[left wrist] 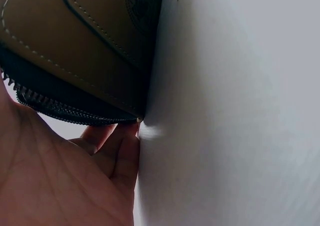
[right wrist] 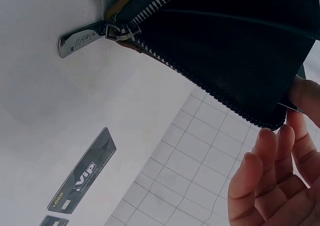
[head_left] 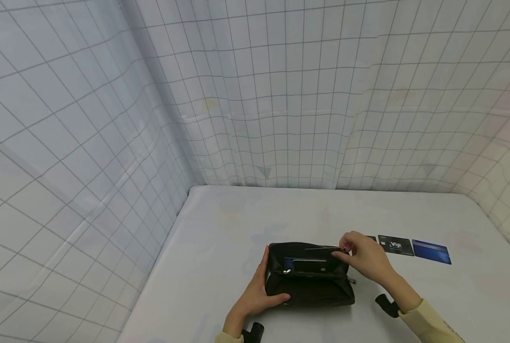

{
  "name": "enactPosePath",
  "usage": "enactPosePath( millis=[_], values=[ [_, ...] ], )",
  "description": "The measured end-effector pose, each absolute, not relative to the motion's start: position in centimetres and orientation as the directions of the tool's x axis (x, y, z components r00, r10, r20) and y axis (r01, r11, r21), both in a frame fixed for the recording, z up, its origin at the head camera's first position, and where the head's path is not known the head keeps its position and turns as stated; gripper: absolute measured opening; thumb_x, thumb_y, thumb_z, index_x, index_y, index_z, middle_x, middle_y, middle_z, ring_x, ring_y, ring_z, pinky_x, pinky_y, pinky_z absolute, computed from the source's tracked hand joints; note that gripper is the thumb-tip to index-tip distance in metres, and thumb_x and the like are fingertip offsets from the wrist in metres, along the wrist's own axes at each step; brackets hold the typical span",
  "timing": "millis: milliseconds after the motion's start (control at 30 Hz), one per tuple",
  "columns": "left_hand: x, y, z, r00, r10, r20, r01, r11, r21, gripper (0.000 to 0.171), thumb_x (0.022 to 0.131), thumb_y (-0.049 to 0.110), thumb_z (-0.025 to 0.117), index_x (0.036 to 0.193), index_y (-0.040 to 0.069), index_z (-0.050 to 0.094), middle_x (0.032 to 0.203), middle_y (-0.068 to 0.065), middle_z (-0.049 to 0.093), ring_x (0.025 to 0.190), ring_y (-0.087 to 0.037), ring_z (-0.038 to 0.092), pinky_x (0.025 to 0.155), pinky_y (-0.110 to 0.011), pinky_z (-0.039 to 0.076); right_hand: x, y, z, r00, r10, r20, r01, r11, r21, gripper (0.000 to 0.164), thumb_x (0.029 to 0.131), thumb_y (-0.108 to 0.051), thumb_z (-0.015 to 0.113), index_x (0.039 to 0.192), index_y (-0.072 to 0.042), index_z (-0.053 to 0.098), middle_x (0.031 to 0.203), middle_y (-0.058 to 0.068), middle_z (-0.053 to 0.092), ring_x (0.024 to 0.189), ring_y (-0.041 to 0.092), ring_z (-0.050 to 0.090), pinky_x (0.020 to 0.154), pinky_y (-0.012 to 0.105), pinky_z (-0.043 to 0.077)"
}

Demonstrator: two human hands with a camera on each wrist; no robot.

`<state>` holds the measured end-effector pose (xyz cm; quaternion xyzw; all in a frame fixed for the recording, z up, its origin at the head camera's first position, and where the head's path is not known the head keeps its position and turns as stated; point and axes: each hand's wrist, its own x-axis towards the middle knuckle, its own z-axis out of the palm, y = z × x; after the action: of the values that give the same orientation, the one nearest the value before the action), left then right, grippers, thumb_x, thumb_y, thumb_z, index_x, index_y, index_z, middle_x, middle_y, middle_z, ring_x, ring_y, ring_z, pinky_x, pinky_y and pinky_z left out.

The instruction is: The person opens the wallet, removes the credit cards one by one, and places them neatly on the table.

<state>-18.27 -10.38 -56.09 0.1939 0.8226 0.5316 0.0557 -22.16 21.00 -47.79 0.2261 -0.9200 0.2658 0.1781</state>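
My left hand [head_left: 256, 295] grips the wallet [head_left: 312, 293] by one end while my right hand [head_left: 365, 256] pinches a thin card [head_left: 322, 248]. I'd slide that card flat, without bending it.

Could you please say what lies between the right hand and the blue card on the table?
The black Vip card and a partly hidden dark card, in the head view.

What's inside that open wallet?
Inside the wallet, a black card overlaps a blue card, and the right hand pinches something thin near the back. The cards' lower parts and the pocket bottoms are hidden.
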Motion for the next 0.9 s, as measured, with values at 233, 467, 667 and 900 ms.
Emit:
enactPosePath(
  millis=[233, 467, 667, 900],
  values=[
    [-18.24, -10.38, -56.0, -0.915, 0.386, 0.118, 0.264, 0.35, 0.899, 0.118, 0.076, 0.037, 0.08, 0.151, 0.035, -0.011, 0.158, 0.001, 0.001, 0.141, -0.034, 0.009, 0.098, -0.067, 0.023, -22.19, 21.02, -47.82, -0.821, -0.31, 0.479, -0.523, 0.743, -0.417, 0.023, 0.073, -0.026, 0.083, 0.079, -0.025, 0.061, 0.073, -0.016, 0.048, 0.057, -0.001, 0.041, 0.047, 0.022, 0.036],
    [-18.29, -10.37, -56.11, -0.917, 0.385, 0.103, 0.251, 0.356, 0.9, 0.117, 0.077, 0.033, 0.08, 0.15, 0.039, -0.011, 0.157, 0.004, -0.001, 0.141, -0.032, 0.009, 0.099, -0.067, 0.022, -22.37, 21.03, -47.91, -0.817, -0.285, 0.501, -0.524, 0.73, -0.439, 0.021, 0.074, -0.024, 0.082, 0.081, -0.024, 0.063, 0.071, -0.019, 0.048, 0.058, -0.001, 0.043, 0.047, 0.022, 0.036],
    [-18.28, -10.34, -56.13, -0.917, 0.384, 0.106, 0.252, 0.355, 0.9, 0.116, 0.077, 0.035, 0.079, 0.151, 0.038, -0.011, 0.157, 0.005, -0.001, 0.141, -0.032, 0.009, 0.099, -0.067, 0.022, -22.26, 20.95, -47.76, -0.836, -0.272, 0.477, -0.51, 0.705, -0.493, 0.016, 0.078, -0.023, 0.079, 0.082, -0.021, 0.064, 0.07, -0.018, 0.05, 0.057, -0.002, 0.045, 0.047, 0.023, 0.037],
    [-18.32, -10.31, -56.02, -0.916, 0.386, 0.113, 0.258, 0.348, 0.901, 0.116, 0.077, 0.038, 0.078, 0.151, 0.036, -0.011, 0.158, 0.003, -0.001, 0.141, -0.033, 0.009, 0.099, -0.067, 0.021, -22.3, 20.96, -47.5, -0.851, -0.24, 0.468, -0.487, 0.695, -0.529, 0.013, 0.081, -0.022, 0.077, 0.086, -0.018, 0.065, 0.068, -0.016, 0.052, 0.057, 0.0, 0.048, 0.047, 0.024, 0.039]
  ],
)
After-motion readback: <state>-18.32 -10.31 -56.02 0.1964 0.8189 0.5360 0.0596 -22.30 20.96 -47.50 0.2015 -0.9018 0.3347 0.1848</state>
